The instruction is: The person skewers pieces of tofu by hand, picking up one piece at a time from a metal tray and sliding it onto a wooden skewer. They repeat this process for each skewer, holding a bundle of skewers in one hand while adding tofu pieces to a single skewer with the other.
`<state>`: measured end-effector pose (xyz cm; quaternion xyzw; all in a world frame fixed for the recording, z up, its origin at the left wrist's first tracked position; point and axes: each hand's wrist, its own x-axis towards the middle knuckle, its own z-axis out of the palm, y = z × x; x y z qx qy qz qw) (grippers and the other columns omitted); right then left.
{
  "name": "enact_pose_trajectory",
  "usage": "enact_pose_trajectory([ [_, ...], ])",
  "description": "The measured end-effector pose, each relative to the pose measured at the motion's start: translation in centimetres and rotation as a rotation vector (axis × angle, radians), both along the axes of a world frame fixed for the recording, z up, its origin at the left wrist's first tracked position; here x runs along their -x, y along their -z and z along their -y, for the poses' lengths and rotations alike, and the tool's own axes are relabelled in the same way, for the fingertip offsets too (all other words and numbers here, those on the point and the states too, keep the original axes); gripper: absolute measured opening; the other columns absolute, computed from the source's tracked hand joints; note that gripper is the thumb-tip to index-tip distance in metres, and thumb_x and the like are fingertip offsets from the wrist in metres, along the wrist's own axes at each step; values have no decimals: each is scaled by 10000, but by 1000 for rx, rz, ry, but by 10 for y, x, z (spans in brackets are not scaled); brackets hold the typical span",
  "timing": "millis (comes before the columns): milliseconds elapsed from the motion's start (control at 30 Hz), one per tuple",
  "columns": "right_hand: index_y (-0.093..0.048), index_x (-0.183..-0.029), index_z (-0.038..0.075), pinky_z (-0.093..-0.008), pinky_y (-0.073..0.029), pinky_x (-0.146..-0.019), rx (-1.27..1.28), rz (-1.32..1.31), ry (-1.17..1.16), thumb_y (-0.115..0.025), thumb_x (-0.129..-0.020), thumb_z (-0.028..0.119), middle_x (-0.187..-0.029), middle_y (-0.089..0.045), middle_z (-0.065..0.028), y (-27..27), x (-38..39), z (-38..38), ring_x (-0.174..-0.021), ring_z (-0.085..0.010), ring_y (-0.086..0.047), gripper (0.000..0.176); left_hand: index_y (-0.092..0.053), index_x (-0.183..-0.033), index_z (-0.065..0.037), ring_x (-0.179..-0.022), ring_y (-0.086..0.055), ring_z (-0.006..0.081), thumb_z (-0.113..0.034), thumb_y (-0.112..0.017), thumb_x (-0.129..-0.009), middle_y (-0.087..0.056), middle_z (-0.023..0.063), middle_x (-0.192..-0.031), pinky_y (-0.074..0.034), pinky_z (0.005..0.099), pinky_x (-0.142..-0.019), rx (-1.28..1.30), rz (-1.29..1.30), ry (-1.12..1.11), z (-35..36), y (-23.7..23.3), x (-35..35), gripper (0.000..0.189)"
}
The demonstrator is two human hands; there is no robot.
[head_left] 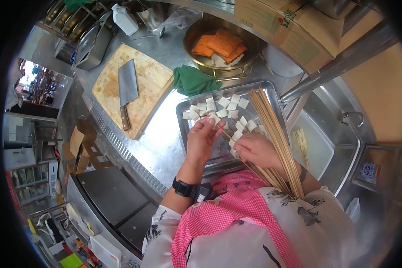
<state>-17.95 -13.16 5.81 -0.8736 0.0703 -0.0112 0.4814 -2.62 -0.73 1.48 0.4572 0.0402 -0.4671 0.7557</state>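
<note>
Left hand: the left hand (202, 139) reaches over the near-left part of the tray, fingers drawn together, their tips pinching a small white tofu cube (214, 119); a black wristwatch (183, 187) sits on its wrist.
Right hand: the right hand (257, 149) is curled closed on a thin wooden skewer (224, 132), whose free end points towards the left fingertips.
Held cube: at the tray's left side, just beside the skewer's tip, among the other cubes.
Loose cubes: a scatter of white tofu cubes (223, 105) lies across the far half of the tray, a few close to the right hand.
Tray: a rectangular stainless-steel tray (181, 117) rests on the steel counter (161, 143) directly before the person.
Skewer bundle: a bundle of pale wooden skewers (272, 129) lies slantwise over the tray's right edge, passing under the right forearm.
Beyond the tray: a crumpled green cloth (193, 80) touches its far rim; behind it stands a round brass-coloured pan (190, 33) holding orange slabs (219, 44).
Left of the tray: a worn wooden cutting board (149, 76) bears a broad steel cleaver (127, 87) with a wooden handle.
</note>
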Motion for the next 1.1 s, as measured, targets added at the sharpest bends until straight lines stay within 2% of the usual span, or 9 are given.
enact_pose_trajectory([
  [167,-578,-833,37,-381,-436,-648,-10,5,22,-494,-851,179,-652,-578,-68,3,1,-1,-687,-266,-574,166,-518,-1034,-36,-956,-624,234,-132,-583,-881,-626,111,-1010,-508,319,-805,48,-36,51,-3,-5,10,192],
  [267,-506,-728,38,-381,-436,-573,-28,130,60,-494,-872,180,-559,-531,-57,10,1,-4,-585,-250,-562,203,-537,-1005,-45,-957,-624,232,-135,-589,-878,-634,108,-996,-502,318,-805,72,-58,130,-4,-7,16,164],
  [567,-485,-734,38,-377,-435,-549,-65,121,44,-485,-878,181,-547,-535,-49,9,-1,-2,-551,-246,-563,203,-549,-972,-44,-952,-620,229,-138,-596,-874,-636,104,-983,-482,347,-837,48,-17,203,-4,-13,24,143],
  [667,-512,-785,33,-368,-438,-562,-73,67,17,-507,-871,188,-620,-562,-71,3,-1,0,-589,-248,-571,177,-542,-979,-39,-940,-616,221,-138,-599,-872,-632,95,-981,-473,357,-847,17,2,209,-7,-16,23,156],
  [767,-546,-871,31,-367,-449,-621,-45,149,130,-566,-838,183,-738,-591,-91,0,1,-3,-671,-264,-578,156,-521,-1020,-16,-920,-607,191,-136,-605,-867,-618,86,-990,-482,338,-833,0,18,206,-7,-8,21,211],
  [867,-587,-999,30,-360,-441,-775,-121,239,268,-605,-808,164,-870,-590,-112,-6,3,-4,-843,-293,-571,234,-527,-1031,-34,-870,-590,150,-155,-605,-872,-608,54,-970,-477,302,-787,-38,28,233,-7,-5,23,214],
  [900,-586,-995,26,-357,-430,-823,-102,250,255,-634,-772,134,-909,-592,-103,-16,2,-1,-921,-287,-552,252,-532,-1026,-43,-860,-586,144,-161,-603,-874,-607,46,-962,-474,297,-773,-56,27,246,-6,-2,23,205],
  [1000,-593,-988,35,-354,-430,-821,120,538,66,-634,-755,129,-936,-584,-100,-25,-5,4,-949,-283,-539,255,-550,-1010,-70,-841,-564,120,-186,-605,-877,-598,20,-937,-453,277,-748,-94,74,350,0,1,22,185],
  [1100,-620,-877,66,-371,-438,-772,127,374,-147,-622,-760,165,-857,-590,-75,-7,-2,5,-861,-277,-556,154,-549,-1066,-43,-857,-553,123,-182,-626,-862,-588,31,-949,-452,264,-729,-255,259,559,5,7,6,258],
])
